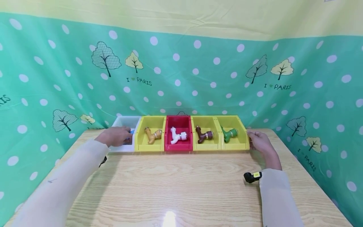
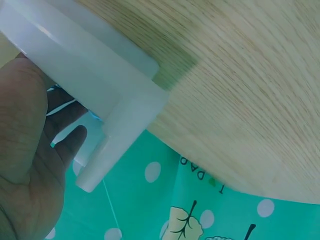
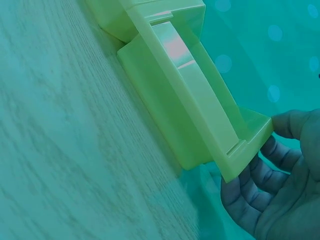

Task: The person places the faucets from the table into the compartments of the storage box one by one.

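In the head view my left hand reaches into the white bin at the row's left end. Its fingers hold a blue object that they mostly cover, so its kind is hidden. In the left wrist view the fingers pass behind the white wall. My right hand grips the outer side of the rightmost yellow bin; thumb and fingers pinch its edge in the right wrist view. Between the hands lie an orange tap, a white tap, a brown tap and a green tap, each in its own compartment.
The bins form one joined row, with a red bin in the middle. They stand at the back of a wooden table. Close behind hangs a green dotted curtain, which also runs along both sides.
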### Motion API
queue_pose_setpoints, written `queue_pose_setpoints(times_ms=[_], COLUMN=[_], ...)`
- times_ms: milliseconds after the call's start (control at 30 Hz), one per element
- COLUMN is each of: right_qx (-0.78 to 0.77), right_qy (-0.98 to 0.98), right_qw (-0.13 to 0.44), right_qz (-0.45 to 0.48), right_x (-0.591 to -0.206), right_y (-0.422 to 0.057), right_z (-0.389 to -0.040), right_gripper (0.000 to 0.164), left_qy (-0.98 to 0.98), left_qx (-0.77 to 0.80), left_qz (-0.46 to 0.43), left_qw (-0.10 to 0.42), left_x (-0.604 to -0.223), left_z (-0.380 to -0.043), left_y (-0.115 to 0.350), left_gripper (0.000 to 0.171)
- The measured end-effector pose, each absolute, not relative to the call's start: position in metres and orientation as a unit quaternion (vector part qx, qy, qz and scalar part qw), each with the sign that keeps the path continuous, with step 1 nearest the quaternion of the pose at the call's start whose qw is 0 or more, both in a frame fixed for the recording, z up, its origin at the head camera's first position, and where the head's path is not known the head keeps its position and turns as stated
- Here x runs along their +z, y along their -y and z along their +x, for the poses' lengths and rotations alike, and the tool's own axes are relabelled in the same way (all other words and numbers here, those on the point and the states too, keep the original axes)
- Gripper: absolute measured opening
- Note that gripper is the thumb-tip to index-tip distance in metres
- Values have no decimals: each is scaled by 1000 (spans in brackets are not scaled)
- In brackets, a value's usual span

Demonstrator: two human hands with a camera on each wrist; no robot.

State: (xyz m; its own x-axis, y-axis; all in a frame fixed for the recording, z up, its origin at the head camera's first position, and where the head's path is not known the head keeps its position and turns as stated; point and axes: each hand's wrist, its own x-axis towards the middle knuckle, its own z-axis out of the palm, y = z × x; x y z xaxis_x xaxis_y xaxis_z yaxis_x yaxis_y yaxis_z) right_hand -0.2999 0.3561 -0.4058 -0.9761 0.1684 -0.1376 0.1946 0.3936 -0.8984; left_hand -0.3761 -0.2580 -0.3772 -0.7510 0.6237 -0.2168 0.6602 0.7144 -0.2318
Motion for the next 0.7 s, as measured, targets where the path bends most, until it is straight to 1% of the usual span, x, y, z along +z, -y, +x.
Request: queue_pose_setpoints(times_ms=[200,400,533,700], right_qx=[-511,-445,-403,-347], right_qy=[-851,-886,-909,-935], right_qw=[15,-30,-42,-49], right_qz=[116,124,97,52], right_x=[-398,-378,-365,-351], right_y=[-353,-350,-346,-339], right_z=[-295,-285,-278,-278], right_gripper=[50,56,57,55], left_qy=[-933,-937,-937,-937], left_qx=[-141,-126,-125,-124], left_qz=[326,322,325,325], left_qw=[65,54,37,12], left_x=[-378,-370,-360,-348], left_z=[-374,-369,-362,-350], left_y=[252,248,248,248], left_gripper=[9,11,11,7])
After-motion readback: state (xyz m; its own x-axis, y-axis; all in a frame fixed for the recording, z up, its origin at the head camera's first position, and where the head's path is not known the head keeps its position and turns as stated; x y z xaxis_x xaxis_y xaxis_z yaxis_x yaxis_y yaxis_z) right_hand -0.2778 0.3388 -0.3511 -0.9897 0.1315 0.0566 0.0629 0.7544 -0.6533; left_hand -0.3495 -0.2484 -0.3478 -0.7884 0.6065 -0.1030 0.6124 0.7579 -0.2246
